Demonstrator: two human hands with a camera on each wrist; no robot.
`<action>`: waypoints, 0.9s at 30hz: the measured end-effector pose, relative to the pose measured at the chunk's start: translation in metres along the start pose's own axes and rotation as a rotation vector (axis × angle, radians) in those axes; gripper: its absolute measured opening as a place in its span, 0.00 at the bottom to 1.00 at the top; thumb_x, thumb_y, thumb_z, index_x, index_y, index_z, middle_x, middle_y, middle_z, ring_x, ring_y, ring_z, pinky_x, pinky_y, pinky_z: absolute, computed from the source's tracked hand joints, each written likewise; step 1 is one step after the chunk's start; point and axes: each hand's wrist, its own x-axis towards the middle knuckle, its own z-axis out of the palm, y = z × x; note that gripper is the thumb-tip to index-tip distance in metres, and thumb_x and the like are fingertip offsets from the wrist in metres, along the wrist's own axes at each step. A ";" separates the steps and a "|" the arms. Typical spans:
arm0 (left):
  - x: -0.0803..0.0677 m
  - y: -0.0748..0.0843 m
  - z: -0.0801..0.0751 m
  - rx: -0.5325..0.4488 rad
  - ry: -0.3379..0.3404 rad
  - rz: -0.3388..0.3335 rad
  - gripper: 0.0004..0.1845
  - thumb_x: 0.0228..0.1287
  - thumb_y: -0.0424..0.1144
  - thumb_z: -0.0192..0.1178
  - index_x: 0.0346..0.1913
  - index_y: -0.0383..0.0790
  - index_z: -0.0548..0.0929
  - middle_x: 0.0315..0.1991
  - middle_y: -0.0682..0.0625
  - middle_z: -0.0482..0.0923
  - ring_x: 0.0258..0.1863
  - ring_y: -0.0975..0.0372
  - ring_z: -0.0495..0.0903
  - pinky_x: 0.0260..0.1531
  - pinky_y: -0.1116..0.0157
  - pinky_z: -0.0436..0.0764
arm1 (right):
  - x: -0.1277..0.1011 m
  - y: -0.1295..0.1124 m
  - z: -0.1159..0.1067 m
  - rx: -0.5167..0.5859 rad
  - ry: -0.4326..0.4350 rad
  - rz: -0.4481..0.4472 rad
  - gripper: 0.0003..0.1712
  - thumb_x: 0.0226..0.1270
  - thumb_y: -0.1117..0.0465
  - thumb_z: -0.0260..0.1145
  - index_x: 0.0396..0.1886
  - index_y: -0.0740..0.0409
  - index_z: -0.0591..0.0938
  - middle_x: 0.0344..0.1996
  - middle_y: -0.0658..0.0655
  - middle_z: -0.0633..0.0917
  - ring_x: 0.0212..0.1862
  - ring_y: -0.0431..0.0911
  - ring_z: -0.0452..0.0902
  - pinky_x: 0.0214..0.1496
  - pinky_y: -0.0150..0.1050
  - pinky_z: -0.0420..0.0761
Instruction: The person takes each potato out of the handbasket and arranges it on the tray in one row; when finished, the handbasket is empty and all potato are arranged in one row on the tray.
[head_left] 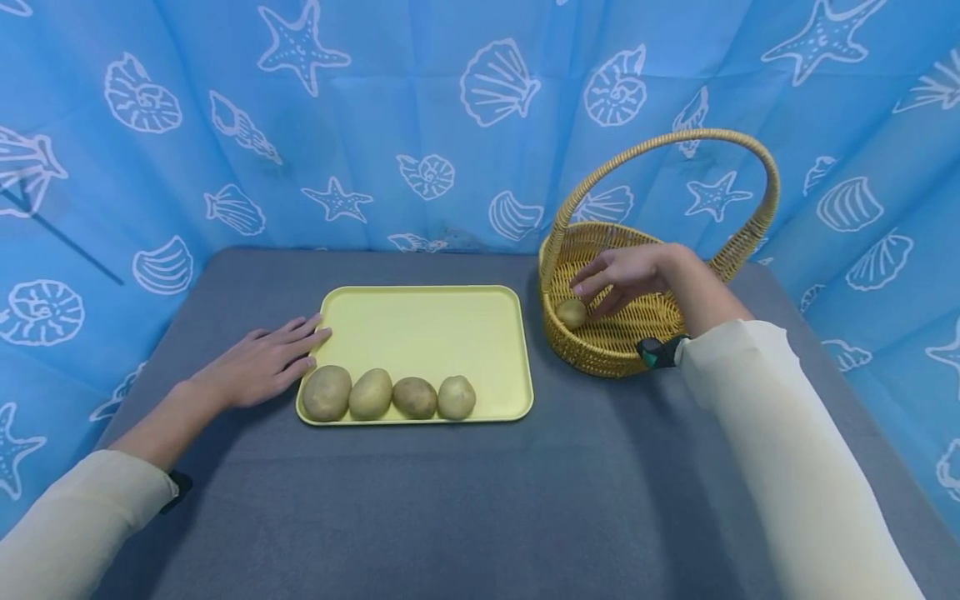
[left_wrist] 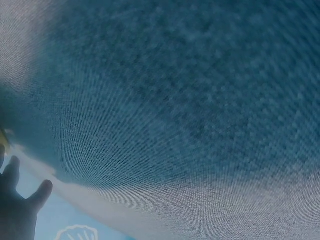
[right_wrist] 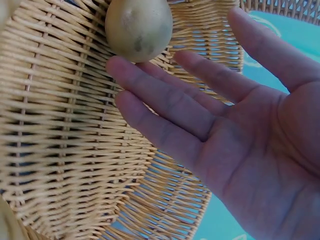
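Inside the wicker basket (head_left: pixel 600 362) my right hand (head_left: pixel 630 275) reaches down beside a potato (head_left: pixel 572 313). In the right wrist view the fingers of that hand (right_wrist: pixel 220 125) are spread and fairly straight, with the fingertips close to the potato (right_wrist: pixel 139 30) and nothing gripped; whether they touch it I cannot tell. My left hand (head_left: pixel 258 362) rests with extended fingers on the left rim of the yellow tray (head_left: pixel 420 333). Along the tray's near edge several potatoes (head_left: pixel 371 394) stand in a row, the leftmost just below the left fingertips.
The basket's tall arched handle (head_left: pixel 675 137) rises above my right hand. A grey cloth (head_left: pixel 420 517) covers the table. Behind it hangs a blue curtain (head_left: pixel 375 125) printed with white shells and starfish.
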 end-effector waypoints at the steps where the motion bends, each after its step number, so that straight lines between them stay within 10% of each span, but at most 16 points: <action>1: 0.000 0.000 0.000 0.000 -0.001 0.000 0.29 0.81 0.51 0.43 0.78 0.44 0.59 0.78 0.40 0.52 0.76 0.43 0.52 0.63 0.33 0.58 | 0.001 0.001 0.000 0.017 -0.008 -0.003 0.42 0.78 0.52 0.57 0.78 0.68 0.50 0.72 0.74 0.61 0.66 0.64 0.71 0.67 0.52 0.72; 27: -0.001 -0.002 0.001 0.007 -0.001 0.001 0.29 0.81 0.51 0.42 0.78 0.45 0.60 0.78 0.40 0.52 0.76 0.43 0.52 0.63 0.34 0.58 | 0.017 -0.005 0.012 -0.106 -0.019 -0.050 0.33 0.73 0.66 0.62 0.74 0.67 0.63 0.52 0.63 0.80 0.58 0.55 0.80 0.65 0.50 0.73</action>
